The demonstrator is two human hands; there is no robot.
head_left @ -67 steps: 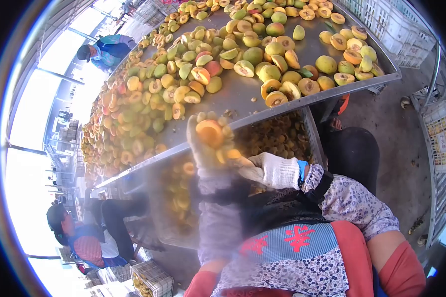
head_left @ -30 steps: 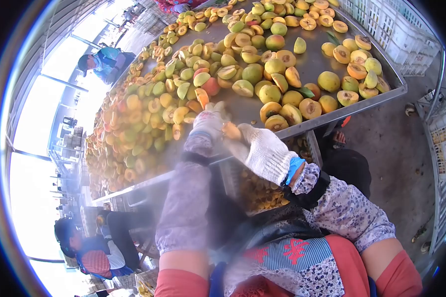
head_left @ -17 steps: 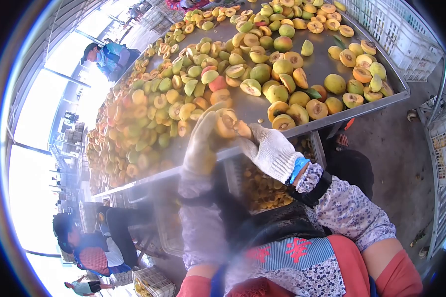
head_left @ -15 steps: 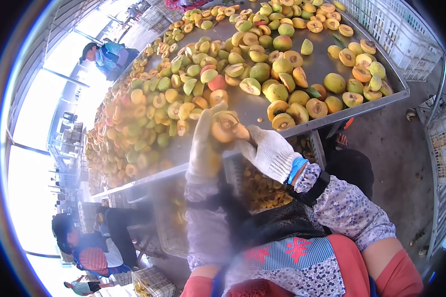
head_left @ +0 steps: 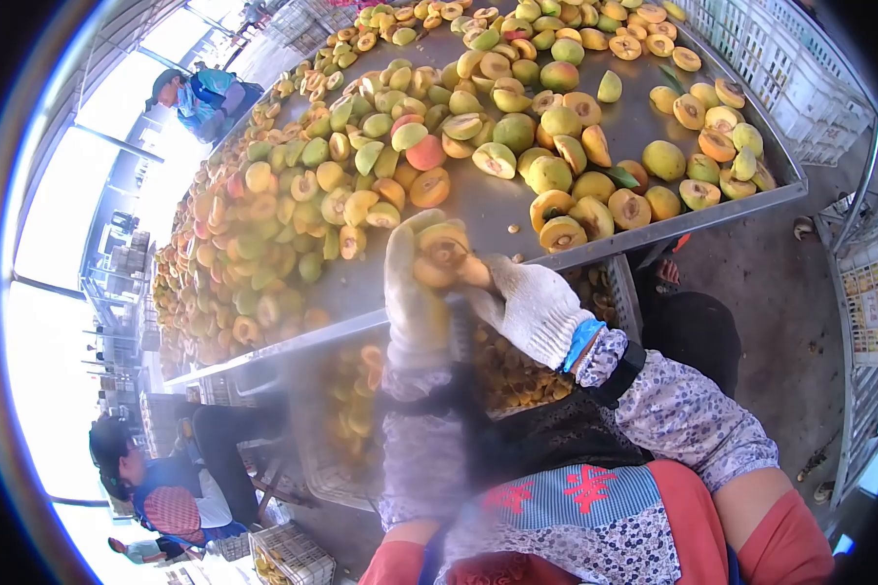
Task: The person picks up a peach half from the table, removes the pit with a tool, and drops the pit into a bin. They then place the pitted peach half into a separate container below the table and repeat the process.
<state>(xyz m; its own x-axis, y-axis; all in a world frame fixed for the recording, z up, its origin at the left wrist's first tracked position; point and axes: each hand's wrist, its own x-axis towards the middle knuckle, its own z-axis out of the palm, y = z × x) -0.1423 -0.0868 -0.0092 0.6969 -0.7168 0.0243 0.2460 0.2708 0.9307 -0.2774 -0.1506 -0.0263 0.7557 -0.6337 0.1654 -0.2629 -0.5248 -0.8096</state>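
My left hand (head_left: 417, 292), in a pale glove, is wrapped round a halved fruit (head_left: 442, 253) whose cut face with its pit turns up toward me. My right hand (head_left: 532, 304), in a white knitted glove, is closed at the fruit's right side, its fingertips pinching at an orange-brown bit I cannot make out. Both hands are over the front edge of the metal table (head_left: 478, 210). Beyond them lie many cut yellow-green fruits (head_left: 546, 174). The left side of the view is hazy.
Crates of fruit pieces (head_left: 517, 366) stand below the table edge. White crates (head_left: 780, 73) are stacked at the upper right. One person (head_left: 205, 97) is across the table at the upper left; another (head_left: 180, 492) sits at the lower left beside a crate (head_left: 298, 554).
The view has shifted slightly. My left fingers, upright before, are now curled over the fruit. The seated person at the lower left has shifted posture.
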